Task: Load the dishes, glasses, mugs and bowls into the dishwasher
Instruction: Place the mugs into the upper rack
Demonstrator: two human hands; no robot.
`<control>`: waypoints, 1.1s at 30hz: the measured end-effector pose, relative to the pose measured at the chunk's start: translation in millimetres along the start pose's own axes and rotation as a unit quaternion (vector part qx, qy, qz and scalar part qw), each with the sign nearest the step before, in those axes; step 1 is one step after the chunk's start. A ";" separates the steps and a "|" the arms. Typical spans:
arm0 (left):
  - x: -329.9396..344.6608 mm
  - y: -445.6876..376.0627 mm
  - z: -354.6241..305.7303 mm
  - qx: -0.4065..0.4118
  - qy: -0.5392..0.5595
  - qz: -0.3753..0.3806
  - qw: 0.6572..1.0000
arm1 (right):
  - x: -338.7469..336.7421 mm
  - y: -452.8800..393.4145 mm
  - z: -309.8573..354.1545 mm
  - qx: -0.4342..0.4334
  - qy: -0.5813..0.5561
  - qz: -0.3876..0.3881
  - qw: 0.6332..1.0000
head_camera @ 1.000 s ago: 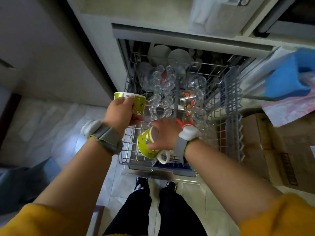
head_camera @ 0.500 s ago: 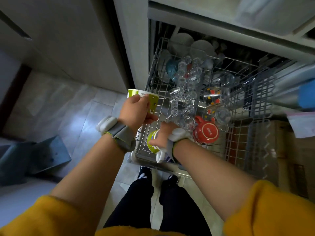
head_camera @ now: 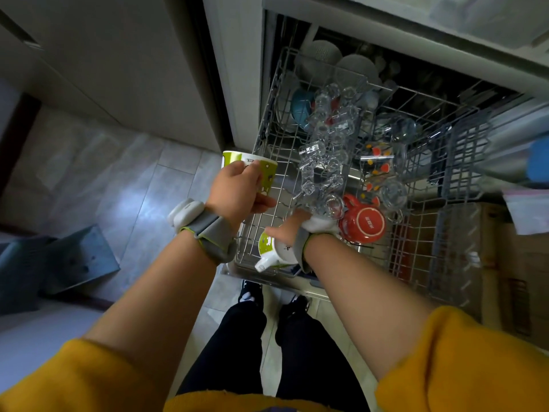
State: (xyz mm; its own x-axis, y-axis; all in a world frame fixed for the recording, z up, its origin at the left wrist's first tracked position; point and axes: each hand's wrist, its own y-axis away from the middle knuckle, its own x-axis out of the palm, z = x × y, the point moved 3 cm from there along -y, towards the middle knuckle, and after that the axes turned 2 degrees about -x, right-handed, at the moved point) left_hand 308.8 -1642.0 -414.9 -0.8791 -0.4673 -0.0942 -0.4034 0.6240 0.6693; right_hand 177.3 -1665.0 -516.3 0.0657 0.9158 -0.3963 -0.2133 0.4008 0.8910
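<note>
Furthest left, a grey angular block (head_camera: 78,257) sits on the pale tiled floor (head_camera: 124,173), beside the light cabinet front (head_camera: 118,69). Moving right, the left hand (head_camera: 237,193), with a grey strap and white device on its wrist (head_camera: 202,224), holds a tall green-and-white printed ceramic mug (head_camera: 249,168) upright just outside the left edge of the pulled-out wire dishwasher rack (head_camera: 267,138); its fingers are wrapped round the mug's side and the thumb points toward the rack. Just right and nearer, the right hand (head_camera: 289,228) reaches down into the near left corner of the rack onto a second green-and-white mug with a white handle (head_camera: 274,252), which lies tilted there with its handle toward the near rail; the fingers are hidden behind the hand, so I cannot tell whether they grip the mug or only rest on it. Beyond that hand a row of clear glasses (head_camera: 326,144) runs toward the far end of the rack, with a blue bowl (head_camera: 300,108) on the far left and pale round dishes (head_camera: 338,60) at the very back. Right of the wrist, a red ceramic mug with a white ring on its base (head_camera: 367,221) stands upside down, and a clear glass with orange and yellow dots (head_camera: 378,162) lies beyond it. Further right is a grey plastic cutlery basket (head_camera: 463,156), and at the right edge a brown cardboard box (head_camera: 517,257). At the near edge, yellow sleeves (head_camera: 463,361), dark trousers (head_camera: 237,337) and black shoes (head_camera: 249,292) show.
</note>
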 end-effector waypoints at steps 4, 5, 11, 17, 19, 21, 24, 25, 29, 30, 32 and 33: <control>-0.3 -2.1 4.7 -0.004 0.005 -0.003 1.000 | 4.6 -0.8 -18.9 0.069 -0.109 -0.014 0.992; 1.2 -2.0 4.7 -0.004 0.009 -0.003 1.000 | 4.3 3.8 -20.8 0.087 -0.153 -0.020 0.984; 8.5 2.1 -1.1 0.004 0.030 0.011 0.999 | 13.5 11.8 -19.4 0.132 -0.269 -0.021 0.954; 7.8 1.6 6.2 0.008 0.026 0.013 1.000 | 29.8 16.5 -14.2 0.219 -0.404 0.001 0.888; 6.5 1.3 9.8 0.005 0.025 0.012 1.000 | 32.4 11.5 -14.4 0.219 -0.392 -0.009 0.893; 2.4 0.9 13.2 0.002 0.030 0.009 1.000 | 33.9 7.3 -10.4 0.202 -0.386 -0.008 0.900; -3.2 -1.7 16.4 0.002 0.038 0.003 0.999 | 37.0 1.6 -8.4 0.187 -0.400 -0.065 0.895; -2.8 -1.8 17.5 0.001 0.039 0.001 0.999 | 38.9 2.4 -8.9 0.189 -0.403 -0.079 0.892; -11.3 -7.4 21.7 -0.004 0.047 -0.012 0.999 | 40.5 2.1 -1.6 0.188 -0.414 -0.127 0.882; -13.8 -8.5 22.4 -0.005 0.050 -0.014 0.999 | 39.9 0.5 -2.0 0.192 -0.415 -0.135 0.879; -16.6 -10.5 23.5 -0.006 0.052 -0.015 0.999 | 33.3 1.3 0.0 0.193 -0.398 -0.147 0.885; -18.4 -11.8 24.1 -0.005 0.049 -0.014 0.999 | 33.5 -1.7 1.6 0.177 -0.342 -0.140 0.912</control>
State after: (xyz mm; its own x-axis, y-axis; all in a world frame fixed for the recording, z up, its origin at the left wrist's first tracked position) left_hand 323.7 -1625.7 -438.9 -0.8377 -0.5446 -0.0403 -0.4245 0.6030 0.6754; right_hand 181.4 -1635.0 -530.7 0.6887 0.5290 -0.4958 0.2249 0.4942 0.8397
